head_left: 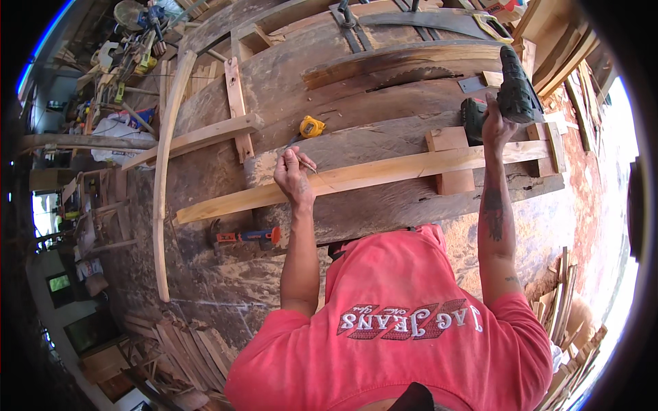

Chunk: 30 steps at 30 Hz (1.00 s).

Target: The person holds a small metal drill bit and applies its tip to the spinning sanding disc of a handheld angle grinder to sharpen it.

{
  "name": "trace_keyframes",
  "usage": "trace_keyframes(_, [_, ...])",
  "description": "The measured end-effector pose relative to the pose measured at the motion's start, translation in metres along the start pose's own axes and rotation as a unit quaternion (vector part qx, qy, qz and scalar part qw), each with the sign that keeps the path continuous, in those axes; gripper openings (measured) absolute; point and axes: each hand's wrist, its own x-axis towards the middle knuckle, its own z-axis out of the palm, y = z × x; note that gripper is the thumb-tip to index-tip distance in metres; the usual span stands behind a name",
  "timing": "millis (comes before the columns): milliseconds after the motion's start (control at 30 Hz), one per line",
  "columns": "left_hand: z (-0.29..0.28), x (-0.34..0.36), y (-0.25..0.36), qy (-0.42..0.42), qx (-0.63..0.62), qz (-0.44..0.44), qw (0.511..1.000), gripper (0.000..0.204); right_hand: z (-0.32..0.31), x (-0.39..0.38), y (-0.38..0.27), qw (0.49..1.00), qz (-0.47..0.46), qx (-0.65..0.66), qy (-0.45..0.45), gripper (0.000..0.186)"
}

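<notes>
My right hand (498, 128) grips a dark cordless drill (517, 92) by its handle, above the right end of a long pale wooden strip (370, 175). Between the fingers of my left hand (295, 179) is a thin, pointed stick-like thing (308, 166), too small to name surely. That hand hovers over the strip, left of its middle. Short wood pieces (455, 182) lie crosswise at the strip's right part. A yellow tape measure (312, 127) rests beyond my left hand. Nearer me lies a tool with an orange and blue handle (257, 236).
A circular saw blade (415, 77) pokes up through the worktable (356, 109), beside a thick board (404, 60). Farther back lies a handsaw (432, 25). A long wooden bar (164, 151) crosses at the left. Wood offcuts (188, 353) are piled at lower left.
</notes>
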Motion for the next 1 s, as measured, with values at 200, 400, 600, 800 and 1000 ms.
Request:
trace_keyframes(200, [-0.0009, 0.0014, 0.0014, -0.002, -0.023, -0.015, 1.0, 0.025, 0.0001, 0.0008, 0.0002, 0.998, -0.045, -0.042, -0.016, 0.029])
trace_keyframes(400, [0.0004, 0.0003, 0.0031, -0.003, -0.029, -0.018, 0.999, 0.026, 0.0008, 0.0, 0.0003, 1.0, 0.001, 0.01, -0.006, 0.029])
trace_keyframes(600, [0.0009, 0.0006, 0.0038, -0.008, -0.035, -0.021, 0.999, 0.026, 0.0019, -0.0005, -0.0008, 1.0, 0.007, 0.021, 0.001, 0.029])
trace_keyframes(800, [0.0014, 0.001, 0.0037, 0.0, -0.015, -0.013, 1.0, 0.026, 0.0016, -0.0007, -0.0003, 1.0, 0.013, 0.021, -0.004, 0.03])
trace_keyframes(1000, [0.0009, 0.0016, 0.0026, 0.007, -0.011, -0.016, 1.0, 0.026, 0.0018, -0.0005, -0.0005, 1.0, 0.009, 0.02, -0.003, 0.03])
